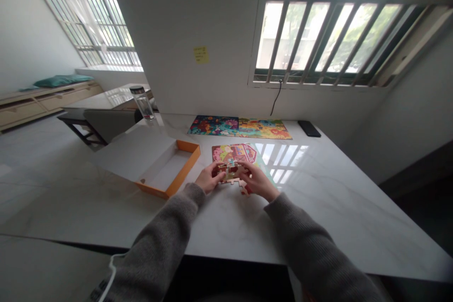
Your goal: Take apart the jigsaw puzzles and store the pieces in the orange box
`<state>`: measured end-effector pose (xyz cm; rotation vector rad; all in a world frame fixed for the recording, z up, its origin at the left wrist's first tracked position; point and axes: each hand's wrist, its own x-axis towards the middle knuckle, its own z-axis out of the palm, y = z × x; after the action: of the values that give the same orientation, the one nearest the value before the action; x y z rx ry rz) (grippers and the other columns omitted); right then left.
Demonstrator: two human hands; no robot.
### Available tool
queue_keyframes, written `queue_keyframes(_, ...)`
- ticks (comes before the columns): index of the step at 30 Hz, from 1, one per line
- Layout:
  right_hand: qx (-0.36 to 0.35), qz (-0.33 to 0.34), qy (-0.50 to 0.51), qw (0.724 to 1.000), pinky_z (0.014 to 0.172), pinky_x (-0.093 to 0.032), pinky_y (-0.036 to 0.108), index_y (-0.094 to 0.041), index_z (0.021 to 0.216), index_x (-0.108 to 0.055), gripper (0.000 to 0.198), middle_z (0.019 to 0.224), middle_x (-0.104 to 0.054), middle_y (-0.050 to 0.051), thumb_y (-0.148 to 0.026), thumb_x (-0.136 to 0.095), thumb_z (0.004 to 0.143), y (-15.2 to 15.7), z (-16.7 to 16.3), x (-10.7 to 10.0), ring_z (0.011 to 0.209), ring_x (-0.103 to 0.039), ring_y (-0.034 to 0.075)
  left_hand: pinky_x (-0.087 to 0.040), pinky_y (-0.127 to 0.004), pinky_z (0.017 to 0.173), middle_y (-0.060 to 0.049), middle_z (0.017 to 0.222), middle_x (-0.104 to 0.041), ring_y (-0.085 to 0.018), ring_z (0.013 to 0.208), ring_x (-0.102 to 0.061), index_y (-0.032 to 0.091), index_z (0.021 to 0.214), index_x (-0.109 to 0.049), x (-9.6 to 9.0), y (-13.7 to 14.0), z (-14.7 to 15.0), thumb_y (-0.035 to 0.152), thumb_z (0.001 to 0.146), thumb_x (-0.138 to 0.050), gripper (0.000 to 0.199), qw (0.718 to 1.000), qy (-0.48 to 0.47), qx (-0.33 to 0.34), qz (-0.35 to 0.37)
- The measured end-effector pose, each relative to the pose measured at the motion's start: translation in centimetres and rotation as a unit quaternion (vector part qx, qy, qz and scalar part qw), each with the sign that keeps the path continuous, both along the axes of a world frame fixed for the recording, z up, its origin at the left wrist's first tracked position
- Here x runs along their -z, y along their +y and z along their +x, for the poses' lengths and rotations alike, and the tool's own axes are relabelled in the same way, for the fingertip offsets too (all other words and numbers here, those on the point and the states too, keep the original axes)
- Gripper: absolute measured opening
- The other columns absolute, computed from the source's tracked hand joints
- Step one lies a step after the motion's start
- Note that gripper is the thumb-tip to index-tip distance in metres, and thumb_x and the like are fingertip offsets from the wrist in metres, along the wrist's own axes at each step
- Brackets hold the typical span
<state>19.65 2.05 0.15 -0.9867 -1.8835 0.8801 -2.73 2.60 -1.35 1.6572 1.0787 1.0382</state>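
My left hand [209, 177] and my right hand [257, 180] are both closed on a small bunch of jigsaw puzzle pieces [230, 170], gripped from either side. How many pieces are in the bunch I cannot make out. Beneath and beyond my hands lies a partly joined jigsaw puzzle [235, 152] with pink, red and green artwork. Its near edge shows knobs and notches below my fingers, and my hands cover its middle. An open orange box [184, 170] with a white inside stands left of my left hand.
Two colourful pictures, a dark one [214, 125] and a yellow one [265, 128], lie along the wall. A black phone [309, 128] rests at the back right of the marble-patterned table [318, 198]. At the back left stands a clear bottle [142, 104]. A yellow note [201, 55] sticks to the wall.
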Motion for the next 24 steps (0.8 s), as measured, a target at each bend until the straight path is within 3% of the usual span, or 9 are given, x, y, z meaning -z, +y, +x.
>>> queue_keyframes(4,0.012,0.111,-0.098,0.989,0.085,-0.049,0.033,-0.018,0.137,-0.046,0.048,0.098,-0.068,0.006,-0.014,-0.047,0.089,0.4,-0.4,0.3,0.09,-0.062,0.017,-0.053,-0.032,0.076,-0.005,0.093,-0.073,-0.02,0.081,-0.067,0.02,0.114,-0.064,-0.1,-0.2,-0.1,0.033,0.081,-0.066,0.036,0.99,0.113,-0.057,0.061)
queue_keyframes(10,0.038,0.193,-0.149,0.969,0.081,-0.047,0.03,-0.017,0.1,-0.058,0.014,0.095,-0.062,0.007,-0.019,-0.045,0.096,0.4,-1.9,-0.7,0.088,-0.056,0.018,-0.053,-0.029,0.072,-0.003,0.087,-0.073,-0.018,0.076,-0.067,0.019,0.109,-0.064,0.3,0.3,-0.4,0.031,0.081,-0.065,0.031,0.994,0.08,-0.05,0.055)
queue_keyframes(16,0.007,0.201,-0.15,0.968,0.082,-0.047,0.027,-0.02,0.105,-0.063,0.019,0.099,-0.057,0.005,-0.021,-0.044,0.099,0.2,-2.2,-0.7,0.091,-0.056,0.017,-0.055,-0.034,0.085,-0.006,0.098,-0.073,-0.021,0.09,-0.07,0.018,0.111,-0.06,0.6,0.7,-0.5,0.023,0.079,-0.064,0.033,0.998,0.04,-0.023,0.036)
queue_keyframes(24,0.024,0.178,-0.154,0.972,0.087,-0.051,0.033,-0.023,0.127,-0.053,0.031,0.113,-0.052,0.008,-0.018,-0.043,0.098,0.3,-3.4,0.2,0.1,-0.058,0.019,-0.055,-0.033,0.082,-0.009,0.102,-0.071,-0.021,0.089,-0.069,0.015,0.119,-0.056,0.4,0.6,-0.7,0.022,0.075,-0.066,0.046,0.997,0.068,0.015,0.043)
